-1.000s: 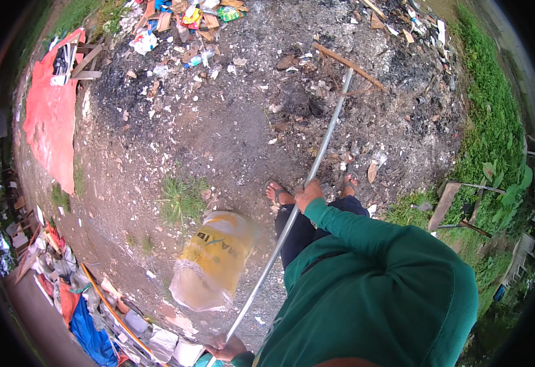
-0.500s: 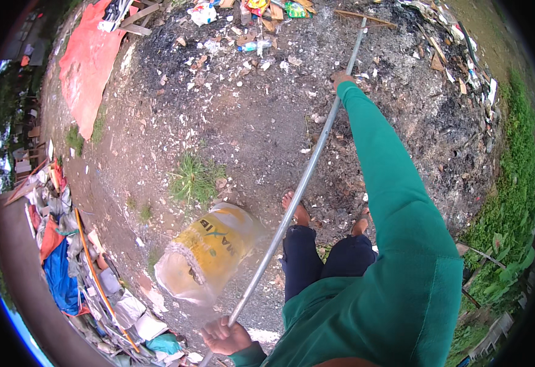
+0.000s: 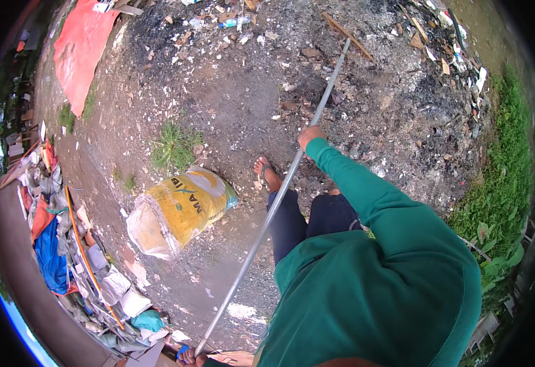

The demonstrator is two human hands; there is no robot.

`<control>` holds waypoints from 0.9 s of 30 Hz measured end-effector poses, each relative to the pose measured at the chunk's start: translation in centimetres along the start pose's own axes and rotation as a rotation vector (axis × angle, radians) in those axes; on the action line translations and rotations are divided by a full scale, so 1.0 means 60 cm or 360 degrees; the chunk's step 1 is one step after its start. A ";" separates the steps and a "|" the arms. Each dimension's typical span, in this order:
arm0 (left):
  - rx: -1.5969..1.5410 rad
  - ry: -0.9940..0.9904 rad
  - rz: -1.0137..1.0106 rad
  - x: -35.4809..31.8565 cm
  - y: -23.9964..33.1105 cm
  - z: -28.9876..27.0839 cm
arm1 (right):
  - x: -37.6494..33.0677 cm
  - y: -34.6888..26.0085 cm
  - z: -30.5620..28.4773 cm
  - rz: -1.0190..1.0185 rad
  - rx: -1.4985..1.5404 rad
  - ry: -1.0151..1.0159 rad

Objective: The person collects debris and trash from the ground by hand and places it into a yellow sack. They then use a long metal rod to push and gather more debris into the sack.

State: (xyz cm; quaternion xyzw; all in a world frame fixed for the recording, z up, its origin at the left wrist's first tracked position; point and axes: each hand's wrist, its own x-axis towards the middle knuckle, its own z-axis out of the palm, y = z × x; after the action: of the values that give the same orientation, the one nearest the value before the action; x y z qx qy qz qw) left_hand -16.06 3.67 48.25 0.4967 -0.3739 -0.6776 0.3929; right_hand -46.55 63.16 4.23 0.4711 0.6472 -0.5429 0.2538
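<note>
A long grey metal pole (image 3: 267,214) runs slantwise from the lower edge up to the burnt, littered ground at the top. My right hand (image 3: 309,136), on a green-sleeved arm, grips the pole about halfway along. My left hand (image 3: 191,357) holds the pole's near end at the bottom edge, only partly in view. The pole's far tip rests among ash and scraps near a wooden stick (image 3: 347,37). My foot in a sandal (image 3: 267,174) stands on the dirt just left of the pole.
A yellow and white sack (image 3: 179,211) lies on its side left of my legs, beside a grass tuft (image 3: 172,147). A red sheet (image 3: 84,46) lies top left. Piled rubbish with blue cloth (image 3: 50,260) lines the left edge. Grass (image 3: 500,183) borders the right.
My right hand has drawn back down the pole toward my body, and the pole's far end has moved nearer. The view has swung, shifting the sack and rubbish.
</note>
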 end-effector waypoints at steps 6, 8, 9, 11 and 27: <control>0.0138 0.0291 0.0278 0.094 0.068 -0.074 | -0.214 0.146 0.064 -0.0157 0.0384 0.0150; 0.0176 0.0402 0.0302 0.137 0.047 -0.085 | -0.254 0.150 0.061 -0.0147 0.0200 0.0079; 0.0209 0.0458 0.0299 0.163 0.029 -0.091 | -0.263 0.146 0.060 -0.0172 0.0194 0.0105; 0.0261 0.0591 0.0282 0.219 -0.006 -0.105 | -0.244 0.125 0.061 -0.0112 0.0189 0.0198; -0.0048 0.0297 -0.0531 -0.115 -0.390 0.052 | 0.445 -0.236 -0.081 -0.0453 -0.1913 0.0483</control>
State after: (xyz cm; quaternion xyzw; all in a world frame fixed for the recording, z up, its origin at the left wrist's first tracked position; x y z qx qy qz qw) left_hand -21.49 19.89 30.59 0.6065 -0.2383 -0.6898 0.3155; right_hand -69.63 77.12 -10.28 0.2274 0.9240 -0.0404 0.3047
